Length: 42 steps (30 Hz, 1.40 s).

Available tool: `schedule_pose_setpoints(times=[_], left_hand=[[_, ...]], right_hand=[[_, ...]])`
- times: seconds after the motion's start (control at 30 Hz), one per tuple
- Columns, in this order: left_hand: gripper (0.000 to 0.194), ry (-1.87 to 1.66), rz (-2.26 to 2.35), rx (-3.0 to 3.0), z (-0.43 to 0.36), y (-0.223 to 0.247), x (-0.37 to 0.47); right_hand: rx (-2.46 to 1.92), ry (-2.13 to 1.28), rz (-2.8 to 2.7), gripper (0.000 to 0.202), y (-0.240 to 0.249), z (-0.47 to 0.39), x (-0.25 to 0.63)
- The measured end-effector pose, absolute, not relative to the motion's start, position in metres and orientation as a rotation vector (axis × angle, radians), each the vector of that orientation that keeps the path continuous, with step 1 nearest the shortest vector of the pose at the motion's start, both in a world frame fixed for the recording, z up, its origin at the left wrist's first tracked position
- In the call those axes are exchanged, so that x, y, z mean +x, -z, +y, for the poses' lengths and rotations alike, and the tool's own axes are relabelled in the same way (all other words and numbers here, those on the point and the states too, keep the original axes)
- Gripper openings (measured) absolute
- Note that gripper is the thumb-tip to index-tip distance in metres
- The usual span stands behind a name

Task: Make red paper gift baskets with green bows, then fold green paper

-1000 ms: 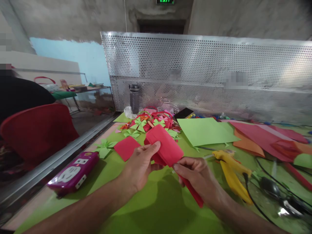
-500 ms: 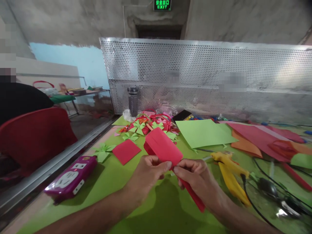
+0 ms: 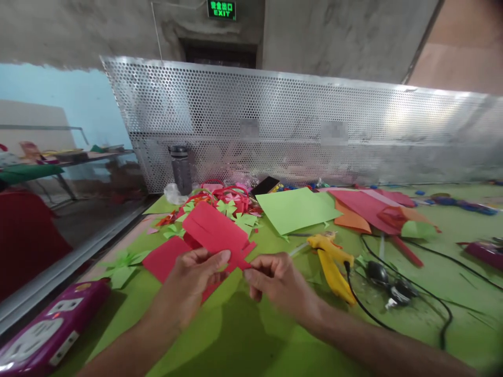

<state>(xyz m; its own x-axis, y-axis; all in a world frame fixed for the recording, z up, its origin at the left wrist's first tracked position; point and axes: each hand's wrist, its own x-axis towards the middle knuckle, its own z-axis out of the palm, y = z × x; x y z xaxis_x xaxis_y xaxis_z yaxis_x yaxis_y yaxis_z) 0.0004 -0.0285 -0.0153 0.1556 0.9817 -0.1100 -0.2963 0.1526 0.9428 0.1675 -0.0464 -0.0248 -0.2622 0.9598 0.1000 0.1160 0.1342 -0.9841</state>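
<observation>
Red paper, folded, sits pinched in my left hand, thumb on its face and the other fingers curled behind. My right hand has thumb and forefinger clamped together on a narrow red end at the near corner of the folded piece; whether that end belongs to it or to the strip, I cannot tell. What has just changed is the red strip: it slanted down under my right hand, and now it slants the other way, crossing by that corner and passing under my left fingers. That leaves the corner steadied from both sides, I judge. The folded piece is up over the green tabletop, partly in front of a flat red square and green paper cutouts. The yellow glue gun lies beyond my right hand, untouched.
</observation>
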Motion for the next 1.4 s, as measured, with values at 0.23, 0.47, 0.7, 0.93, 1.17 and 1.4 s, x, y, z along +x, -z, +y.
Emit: schedule_pose_setpoints(times=[0.23, 0.47, 0.7, 0.93, 1.17, 1.4], left_hand=[[0.017, -1.426, 0.924, 0.847, -0.009, 0.003, -0.013], [0.021, -1.642, 0.832, 0.710, 0.010, -0.006, -0.030], [0.019, -1.459, 0.839, 0.764, -0.003, 0.013, -0.012], [0.021, -1.257, 0.846, 0.782, -0.018, 0.034, 0.013], [0.020, -1.282, 0.865, 0.830, -0.005, 0.011, 0.018], [0.025, -1.270, 0.840, 0.879, 0.004, -0.005, 0.041]], right_hand=[[-1.214, -1.092, -1.702, 0.024, 0.033, -0.032, 0.179], [-1.240, -0.823, -2.099, 0.021, 0.049, -0.030, 0.171], [-1.275, -0.508, -2.366, 0.019, 0.058, -0.034, 0.163], [-1.187, -0.133, -2.675, 0.020, 0.058, -0.039, 0.163], [-1.173, -0.002, -2.832, 0.016, 0.037, -0.038, 0.160], [-1.254, 0.057, -2.835, 0.019, 0.031, -0.039, 0.169]])
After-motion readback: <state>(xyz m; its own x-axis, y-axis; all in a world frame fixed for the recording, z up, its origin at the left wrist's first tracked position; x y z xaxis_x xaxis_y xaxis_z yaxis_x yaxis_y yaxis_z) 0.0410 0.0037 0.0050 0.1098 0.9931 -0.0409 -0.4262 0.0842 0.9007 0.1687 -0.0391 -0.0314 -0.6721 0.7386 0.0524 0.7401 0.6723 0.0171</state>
